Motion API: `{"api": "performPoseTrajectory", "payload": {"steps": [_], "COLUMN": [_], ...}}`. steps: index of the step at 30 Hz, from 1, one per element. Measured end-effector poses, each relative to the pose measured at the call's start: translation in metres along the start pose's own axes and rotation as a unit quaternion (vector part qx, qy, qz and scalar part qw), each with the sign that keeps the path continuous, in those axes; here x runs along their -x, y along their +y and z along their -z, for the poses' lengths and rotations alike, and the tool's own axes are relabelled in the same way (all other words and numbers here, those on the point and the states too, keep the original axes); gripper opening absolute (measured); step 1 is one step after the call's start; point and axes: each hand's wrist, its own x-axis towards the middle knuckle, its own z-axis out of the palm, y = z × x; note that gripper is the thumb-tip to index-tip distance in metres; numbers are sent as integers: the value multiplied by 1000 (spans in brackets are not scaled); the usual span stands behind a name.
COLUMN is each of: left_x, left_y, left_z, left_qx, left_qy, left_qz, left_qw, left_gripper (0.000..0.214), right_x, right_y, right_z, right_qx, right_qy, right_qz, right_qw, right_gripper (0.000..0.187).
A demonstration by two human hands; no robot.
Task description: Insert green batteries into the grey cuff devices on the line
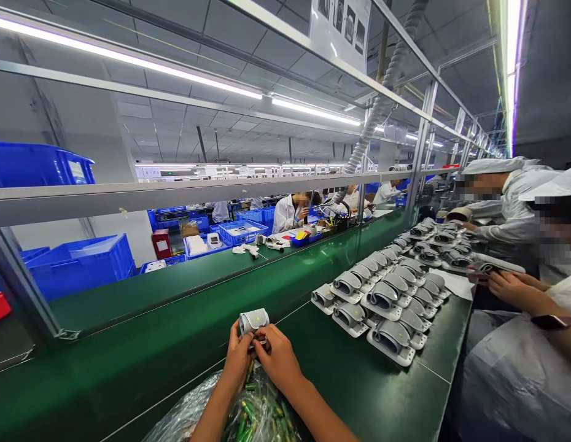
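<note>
My left hand (pixel 239 353) is wrapped around the side of a wrist blood pressure monitor (pixel 254 319), whose grey cuff is rolled into a loop and faces away from me. Fingers of my right hand (pixel 277 353) are pinched together at the monitor's near side; what they hold, if anything, is hidden. Right below both hands lies an open clear plastic bag (pixel 188 408) with many green and gold batteries (pixel 251 417) in it. Rows of similar monitors (pixel 389 298) with rolled grey cuffs lie on the green bench to the right.
A green conveyor belt (pixel 175 313) runs along the left of the bench (pixel 350 393). Two co-workers in white sit at the right, one with hands (pixel 520 288) on a cuff. Blue bins (pixel 83 264) stand beyond the belt, under a metal frame rail (pixel 175 191).
</note>
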Motion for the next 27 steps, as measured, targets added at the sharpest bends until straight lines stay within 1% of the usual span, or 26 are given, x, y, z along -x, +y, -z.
{"api": "performPoseTrajectory", "payload": {"steps": [3,6,8,10,12,14,18,21,24,27], "left_x": [-6,-10,-12,-13,-13,-12,-7,-3,-3,-8], "left_y": [-3,-3,-2,-1,0,-1,0,4,11,14], "left_z": [4,6,6,5,5,5,4,-1,-3,5], "left_qx": [-44,-76,-95,-123,-145,-141,-106,-99,-116,-186], "left_qy": [35,60,53,32,10,-2,-14,-2,24,38], "left_qz": [-31,-69,-84,-99,-107,-105,-79,-74,-91,-139], "left_qw": [998,993,990,987,984,985,991,992,989,972], "left_gripper": [85,85,89,93,96,100,101,101,97,83], "right_x": [-2,-6,-9,-13,-17,-19,-21,-22,-22,-24], "right_y": [-4,-5,-2,2,8,13,15,13,7,3], "right_z": [-1,-4,-8,-13,-17,-19,-17,-16,-17,-20], "right_qx": [-37,-124,-213,-291,-341,-365,-385,-418,-449,-490], "right_qy": [16,19,17,20,33,50,67,58,39,25], "right_qz": [-28,-107,-158,-204,-248,-280,-300,-312,-331,-357], "right_qw": [999,986,964,934,906,886,870,851,829,795], "right_gripper": [24,36,50,63,73,79,80,79,73,68]}}
